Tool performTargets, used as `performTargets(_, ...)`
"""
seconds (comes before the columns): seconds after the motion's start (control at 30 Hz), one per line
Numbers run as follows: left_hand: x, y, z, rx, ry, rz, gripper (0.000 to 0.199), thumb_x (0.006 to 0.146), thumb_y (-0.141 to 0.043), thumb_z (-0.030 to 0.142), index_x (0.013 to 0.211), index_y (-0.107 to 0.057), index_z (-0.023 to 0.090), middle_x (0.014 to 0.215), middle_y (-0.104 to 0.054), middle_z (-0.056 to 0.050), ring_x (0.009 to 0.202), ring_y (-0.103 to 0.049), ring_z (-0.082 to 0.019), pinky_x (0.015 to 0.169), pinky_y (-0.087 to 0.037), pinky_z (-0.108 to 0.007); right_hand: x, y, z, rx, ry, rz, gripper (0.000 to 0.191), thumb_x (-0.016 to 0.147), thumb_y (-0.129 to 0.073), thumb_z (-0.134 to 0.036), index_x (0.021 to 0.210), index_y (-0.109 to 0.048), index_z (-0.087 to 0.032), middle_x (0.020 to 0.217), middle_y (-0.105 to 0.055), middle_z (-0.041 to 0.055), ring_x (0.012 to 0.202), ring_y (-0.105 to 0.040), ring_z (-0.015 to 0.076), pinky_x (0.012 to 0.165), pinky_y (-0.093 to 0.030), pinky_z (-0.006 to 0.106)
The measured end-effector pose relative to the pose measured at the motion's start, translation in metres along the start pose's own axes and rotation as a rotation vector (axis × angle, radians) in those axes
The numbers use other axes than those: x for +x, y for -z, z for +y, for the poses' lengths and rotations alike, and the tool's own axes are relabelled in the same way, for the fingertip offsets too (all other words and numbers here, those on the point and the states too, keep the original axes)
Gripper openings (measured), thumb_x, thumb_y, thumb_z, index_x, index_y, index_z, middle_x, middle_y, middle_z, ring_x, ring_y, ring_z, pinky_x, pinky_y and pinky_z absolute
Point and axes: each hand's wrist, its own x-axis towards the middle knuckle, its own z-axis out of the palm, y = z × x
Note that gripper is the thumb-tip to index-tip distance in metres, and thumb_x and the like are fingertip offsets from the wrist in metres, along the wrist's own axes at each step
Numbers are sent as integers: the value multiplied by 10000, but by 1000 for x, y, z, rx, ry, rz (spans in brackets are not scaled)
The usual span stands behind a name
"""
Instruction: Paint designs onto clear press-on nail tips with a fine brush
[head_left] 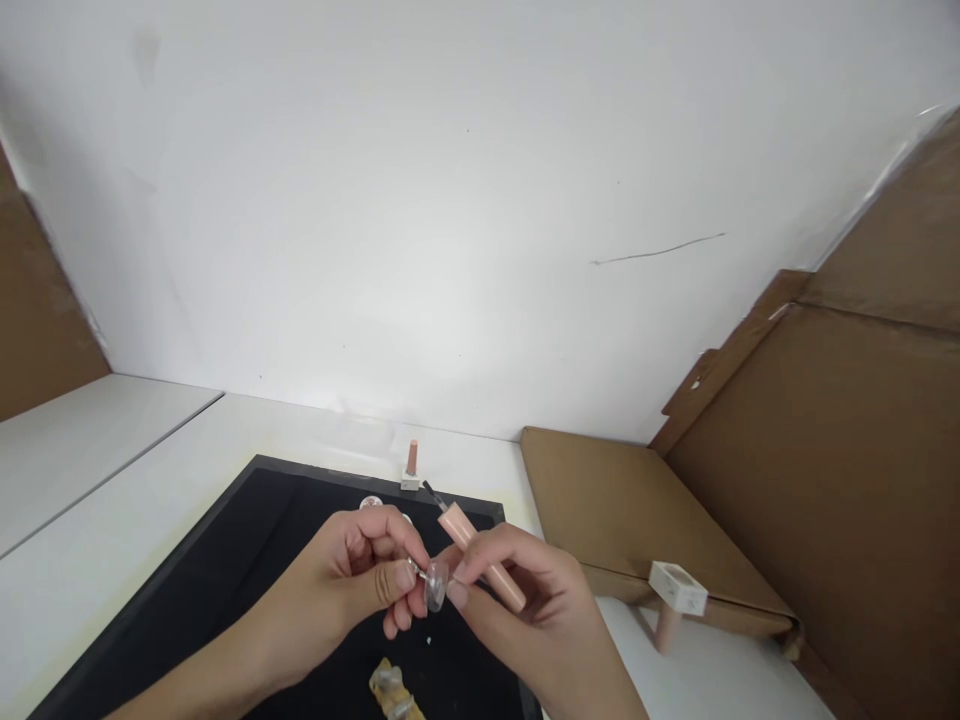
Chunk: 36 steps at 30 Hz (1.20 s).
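Over black mat (225, 560) on white table (112, 470) — cardboard (622, 510) at right. Right hand (525, 600) grips pink brush handle (480, 555); left hand (352, 580) pinches clear nail tip (436, 587), touching right fingertips. Bottle (410, 468) behind mat, another (675, 600) near cardboard.

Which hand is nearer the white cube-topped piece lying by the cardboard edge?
Right. The right hand, holding a pink brush handle, sits just left of the white cube-topped piece; the left hand is farther left, over the black mat.
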Motion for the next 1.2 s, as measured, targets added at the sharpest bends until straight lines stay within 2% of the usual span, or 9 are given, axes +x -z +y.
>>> performTargets(0.17,-1,-1,0,-8,-13,6,246,709,-771,352,696,-676,126,571,-641,-7,469,-520,-56,467,-401,-150,-2,0,7,69,-5,17,200,717,-586,-27,681,-635,-218,674,-704,-21,602,-682,123,628,-564,240)
performTargets(0.43,-3,-2,-1,-13,-11,-6,235,712,-769,349,705,-679,132,573,-648,-7,466,-529,-56,464,-403,-148,0,-1,10,102,-46,64,223,647,-624,13,631,-653,-207,664,-706,-23,583,-665,103,585,-530,194)
performTargets(0.53,-3,-2,-2,-13,-20,10,233,714,-767,350,710,-677,135,587,-657,-11,485,-539,-66,472,-403,-155,-1,2,9,129,-87,45,186,666,-652,-16,633,-653,-199,689,-719,-7,579,-663,105,584,-530,200)
performTargets(0.67,-2,-1,-2,-13,-28,54,240,700,-777,352,710,-674,135,569,-650,-6,487,-531,-70,474,-401,-161,-8,4,6,172,-131,47,127,737,-663,-97,669,-656,-204,752,-718,9,712,-680,123,702,-535,231)
performTargets(0.8,-2,-1,-1,-15,-20,54,241,697,-781,350,710,-676,133,568,-646,-6,488,-528,-72,474,-397,-165,-8,3,6,200,-149,27,85,758,-685,-171,692,-656,-216,728,-690,2,702,-667,129,702,-535,255)
performTargets(1.2,-2,-2,-1,-18,-27,46,234,700,-778,348,703,-682,135,577,-663,-9,496,-548,-75,483,-406,-165,-5,4,12,218,-146,-43,100,785,-658,-144,711,-657,-212,771,-673,2,701,-660,127,700,-542,283)
